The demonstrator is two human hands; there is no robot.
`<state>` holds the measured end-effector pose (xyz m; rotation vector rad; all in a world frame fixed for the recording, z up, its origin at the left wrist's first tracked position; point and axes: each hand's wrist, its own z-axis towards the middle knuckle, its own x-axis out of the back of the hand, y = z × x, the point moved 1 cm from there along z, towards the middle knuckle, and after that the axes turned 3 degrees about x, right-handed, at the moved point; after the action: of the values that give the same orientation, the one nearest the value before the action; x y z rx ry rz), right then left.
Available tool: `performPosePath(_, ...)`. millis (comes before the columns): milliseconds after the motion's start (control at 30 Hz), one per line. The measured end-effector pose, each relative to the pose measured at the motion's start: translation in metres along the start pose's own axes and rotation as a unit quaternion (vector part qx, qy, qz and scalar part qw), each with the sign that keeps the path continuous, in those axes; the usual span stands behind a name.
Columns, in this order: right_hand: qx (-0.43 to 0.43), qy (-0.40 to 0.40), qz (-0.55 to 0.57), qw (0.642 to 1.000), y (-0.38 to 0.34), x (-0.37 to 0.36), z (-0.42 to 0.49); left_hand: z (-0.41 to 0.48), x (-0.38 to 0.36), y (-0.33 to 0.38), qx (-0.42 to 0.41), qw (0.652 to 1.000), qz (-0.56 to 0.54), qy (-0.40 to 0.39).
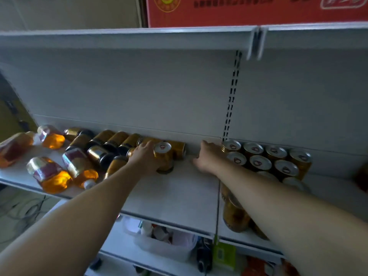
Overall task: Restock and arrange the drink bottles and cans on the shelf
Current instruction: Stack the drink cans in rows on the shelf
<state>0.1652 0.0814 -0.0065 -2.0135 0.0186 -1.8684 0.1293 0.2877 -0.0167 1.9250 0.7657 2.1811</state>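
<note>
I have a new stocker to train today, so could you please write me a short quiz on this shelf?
1. True or false: the bottles stand upright.
2. What does the left hand grip? A a bottle; B a can; C nothing.
3. Fill in: the block of upright cans stands beside the ___ hand.

Key
1. False: they lie on their sides.
2. B.
3. The right hand.
</note>
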Motion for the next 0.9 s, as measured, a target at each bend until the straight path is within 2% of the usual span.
performPosePath(67,-0.044,-0.051,-0.037,0.997,-0.007,-0.017,0.016,0.019,-0.002,-0.004,-0.023,1.000,0.012,0.006)
performPosePath(133,-0.089,-0.083,-0.047,0.991,-0.012,-0.036,0.022,0.034,-0.007,-0.009,-0.045,0.997,0.064,-0.025)
performPosePath(200,-0.083,-0.027,-0.074,0.993,-0.014,-0.048,0.024,0.041,-0.010,-0.013,-0.074,0.991,0.101,-0.039)
performPosePath(267,-0.037,0.067,-0.116,0.990,-0.014,-0.052,0.028,0.042,-0.007,-0.014,-0.097,0.991,0.090,-0.024)
performPosePath(300,-0.025,0.089,-0.124,0.988,-0.014,-0.052,0.030,0.041,-0.005,-0.015,-0.099,0.992,0.078,-0.023)
performPosePath(367,-0.049,0.066,-0.112,0.990,-0.018,-0.052,0.033,0.038,-0.002,-0.015,-0.102,0.992,0.062,-0.039)
performPosePath(433,-0.104,-0.010,-0.069,0.992,-0.023,-0.054,0.033,0.033,0.000,-0.015,-0.126,0.989,0.054,-0.058)
performPosePath(500,-0.131,-0.033,-0.018,0.991,-0.025,-0.054,0.027,0.026,0.000,-0.016,-0.146,0.987,0.023,-0.066)
performPosePath(567,-0.124,0.004,0.034,0.992,-0.025,-0.043,0.015,0.017,0.002,-0.016,-0.141,0.987,-0.058,-0.043)
performPosePath(633,-0.097,0.070,0.125,0.985,-0.022,-0.020,-0.002,0.007,0.008,-0.012,-0.110,0.976,-0.186,-0.011)
performPosePath(733,-0.043,0.176,0.335,0.925,-0.007,0.023,-0.042,-0.016,0.019,0.008,-0.080,0.933,-0.350,0.010)
performPosePath(833,0.010,0.235,0.438,0.868,0.027,0.056,-0.095,-0.056,0.029,0.048,-0.112,0.922,-0.372,0.010)
performPosePath(900,0.039,0.253,0.462,0.849,0.056,0.066,-0.129,-0.086,0.026,0.076,-0.116,0.899,-0.422,-0.033)
